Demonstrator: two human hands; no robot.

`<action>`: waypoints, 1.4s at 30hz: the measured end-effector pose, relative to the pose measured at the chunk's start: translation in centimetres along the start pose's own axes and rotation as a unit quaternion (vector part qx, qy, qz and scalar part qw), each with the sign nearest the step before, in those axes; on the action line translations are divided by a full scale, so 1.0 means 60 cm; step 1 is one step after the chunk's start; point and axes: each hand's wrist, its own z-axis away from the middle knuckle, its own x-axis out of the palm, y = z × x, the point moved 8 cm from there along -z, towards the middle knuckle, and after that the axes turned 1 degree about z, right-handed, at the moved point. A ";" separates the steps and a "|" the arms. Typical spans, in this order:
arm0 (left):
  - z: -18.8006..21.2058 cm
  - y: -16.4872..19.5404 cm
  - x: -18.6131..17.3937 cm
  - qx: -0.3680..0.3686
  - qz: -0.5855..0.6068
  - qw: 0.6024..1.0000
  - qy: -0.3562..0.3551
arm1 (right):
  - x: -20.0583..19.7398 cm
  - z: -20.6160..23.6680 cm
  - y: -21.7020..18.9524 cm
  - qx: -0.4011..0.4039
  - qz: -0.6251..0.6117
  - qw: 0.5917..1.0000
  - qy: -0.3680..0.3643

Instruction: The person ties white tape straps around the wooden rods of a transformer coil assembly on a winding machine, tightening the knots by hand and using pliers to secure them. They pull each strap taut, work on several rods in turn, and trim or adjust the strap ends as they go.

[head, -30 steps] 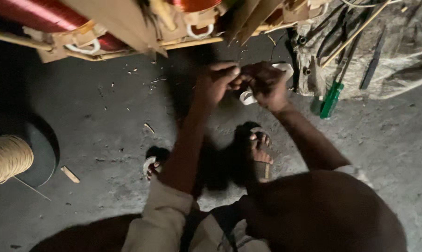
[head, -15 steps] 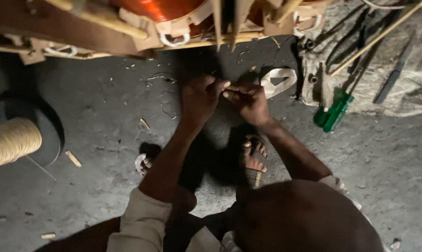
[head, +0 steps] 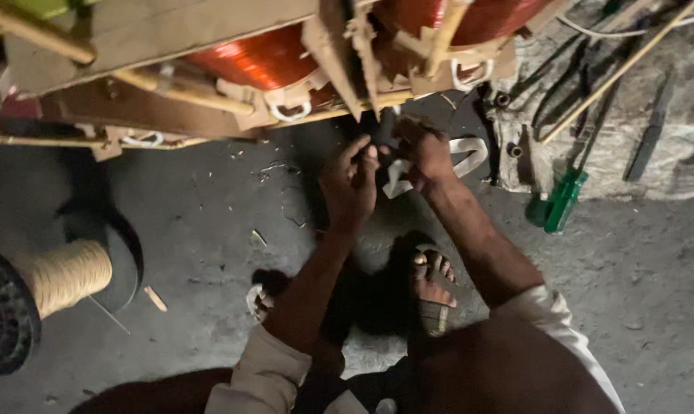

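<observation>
While both hands, left hand (head: 349,184) and right hand (head: 426,156), pinch a white tape strip (head: 408,170) under the orange wire coils (head: 259,61), a green screwdriver (head: 565,198) and string spool (head: 59,277) lie apart on the floor (head: 201,222).

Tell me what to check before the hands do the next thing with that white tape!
1. Both hands on the work: left hand and right hand meet at the white tape: ok.
2. Firm grip on the tape: fingers hide it: cannot tell.
3. Tape free of tangles: a loop trails to the right; the rest is in shadow: cannot tell.
4. Copper coil close above the hands: ok.
5. Green screwdriver lying within sight on the floor: ok.
6. Light: the work spot is dim: not ok.
</observation>
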 end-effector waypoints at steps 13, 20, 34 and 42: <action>-0.038 0.139 0.068 0.136 -0.264 0.954 -0.045 | 0.057 -0.051 0.013 0.152 -0.168 0.961 -0.157; -0.079 0.114 0.066 0.200 -0.258 0.938 0.119 | 0.053 -0.059 -0.016 0.090 -0.134 0.962 -0.220; -0.025 -0.121 0.049 -0.054 0.440 0.879 0.175 | 0.008 0.027 -0.054 -0.330 0.527 0.773 -0.125; -0.095 -0.237 0.151 -0.232 0.631 0.730 0.125 | 0.051 0.046 -0.107 -0.208 0.259 0.942 -0.052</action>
